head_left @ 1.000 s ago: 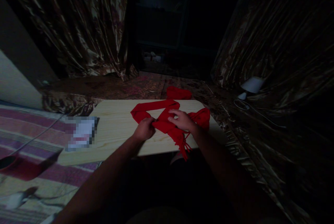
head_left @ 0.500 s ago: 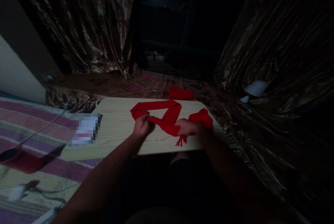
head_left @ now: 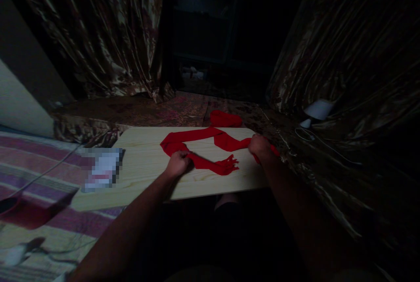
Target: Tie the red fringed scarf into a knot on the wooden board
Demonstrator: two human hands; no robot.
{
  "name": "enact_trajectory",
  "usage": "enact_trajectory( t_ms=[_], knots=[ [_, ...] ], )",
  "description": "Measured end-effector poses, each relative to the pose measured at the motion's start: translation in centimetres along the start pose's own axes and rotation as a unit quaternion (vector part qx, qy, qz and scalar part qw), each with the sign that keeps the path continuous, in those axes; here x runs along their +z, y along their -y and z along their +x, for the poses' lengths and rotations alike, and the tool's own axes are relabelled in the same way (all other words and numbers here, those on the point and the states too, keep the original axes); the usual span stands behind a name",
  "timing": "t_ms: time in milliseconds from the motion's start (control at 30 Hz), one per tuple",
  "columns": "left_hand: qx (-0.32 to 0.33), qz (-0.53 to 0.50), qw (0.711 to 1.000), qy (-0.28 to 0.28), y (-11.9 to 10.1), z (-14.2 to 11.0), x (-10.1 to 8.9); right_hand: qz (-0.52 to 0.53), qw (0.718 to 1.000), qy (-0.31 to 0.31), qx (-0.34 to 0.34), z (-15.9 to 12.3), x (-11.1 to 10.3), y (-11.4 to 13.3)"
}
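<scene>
A long red scarf point(head_left: 193, 136) lies in a loop on the light wooden table point(head_left: 141, 179). Its fringed end points right, near the table's front edge. My left hand point(head_left: 179, 162) is closed on the scarf at the loop's lower left. At the table's right edge, my right hand point(head_left: 260, 147) grips another stretch of the same scarf. A bit of red cloth shows just past the right wrist, partly hidden by the arm. Behind the table's far edge rests a bunched red cloth point(head_left: 225, 118).
A blurred-out white item point(head_left: 103, 170) lies at the table's left end. On the striped bed point(head_left: 65, 214) are a red object point(head_left: 31, 212) and cables. A small white lamp point(head_left: 318, 109) with a cord stands at the right. Patterned curtains point(head_left: 131, 32) hang behind.
My right hand has moved right and slightly away from me, from beside the fringe to the table's right edge, drawing the scarf out. The fringed end now lies free; my left hand still holds on.
</scene>
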State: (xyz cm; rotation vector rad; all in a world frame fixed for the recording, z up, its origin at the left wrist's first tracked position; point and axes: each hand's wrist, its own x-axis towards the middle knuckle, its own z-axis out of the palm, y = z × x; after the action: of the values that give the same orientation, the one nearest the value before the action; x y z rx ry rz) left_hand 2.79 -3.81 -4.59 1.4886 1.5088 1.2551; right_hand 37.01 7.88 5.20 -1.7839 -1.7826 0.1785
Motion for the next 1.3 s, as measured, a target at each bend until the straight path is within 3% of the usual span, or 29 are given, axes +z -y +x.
enact_trajectory(
  t_ms=[67, 133, 200, 300, 400, 533, 700, 867, 933, 1000, 1067, 1233, 1300],
  knots=[
    [0.064, 0.038, 0.996, 0.050, -0.6, -0.3, 0.0, -0.040, 0.998, 0.011, -0.047, -0.7, 0.8, 1.0],
    [0.096, 0.058, 0.992, 0.060, -1.2, -0.5, 0.0, -0.052, 0.987, 0.057, -0.142, -1.9, 2.0, 2.4],
    [0.081, 0.099, 0.992, 0.003, -1.6, -0.6, 0.0, -0.009, 0.962, 0.158, -0.224, -3.6, 3.6, 4.1],
    [0.048, 0.218, 0.968, -0.111, -1.7, -0.4, -0.6, 0.107, 0.909, 0.344, -0.208, -6.7, 5.8, 6.3],
    [0.068, 0.336, 0.932, -0.114, -1.1, 0.3, -2.1, 0.088, 0.879, 0.404, -0.239, -9.2, 6.6, 7.9],
    [0.077, 0.417, 0.904, -0.056, 0.3, 1.3, -4.0, -0.005, 0.868, 0.368, -0.334, -11.0, 5.9, 9.5],
    [0.066, 0.447, 0.891, -0.036, 1.3, 1.7, -4.7, -0.030, 0.900, 0.327, -0.288, -12.2, 4.6, 11.0],
    [0.005, 0.437, 0.899, -0.036, 1.0, 1.8, -4.5, -0.098, 0.894, 0.251, -0.359, -12.5, 2.4, 11.3],
    [-0.009, 0.442, 0.896, -0.029, 0.8, 1.7, -4.4, -0.144, 0.862, 0.306, -0.377, -12.3, 1.5, 11.0],
    [-0.019, 0.456, 0.890, -0.020, 0.6, 1.6, -4.3, -0.174, 0.813, 0.405, -0.380, -12.0, 0.8, 10.7],
    [-0.023, 0.468, 0.883, -0.014, 0.5, 1.5, -4.2, -0.188, 0.795, 0.448, -0.364, -11.9, 0.7, 10.5],
    [-0.034, 0.488, 0.872, 0.011, 0.4, 1.6, -4.3, -0.139, 0.881, 0.294, -0.344, -12.5, 2.4, 10.7],
    [-0.039, 0.493, 0.869, 0.019, 0.5, 1.7, -4.3, -0.127, 0.903, 0.280, -0.300, -12.7, 3.5, 10.7]
  ],
)
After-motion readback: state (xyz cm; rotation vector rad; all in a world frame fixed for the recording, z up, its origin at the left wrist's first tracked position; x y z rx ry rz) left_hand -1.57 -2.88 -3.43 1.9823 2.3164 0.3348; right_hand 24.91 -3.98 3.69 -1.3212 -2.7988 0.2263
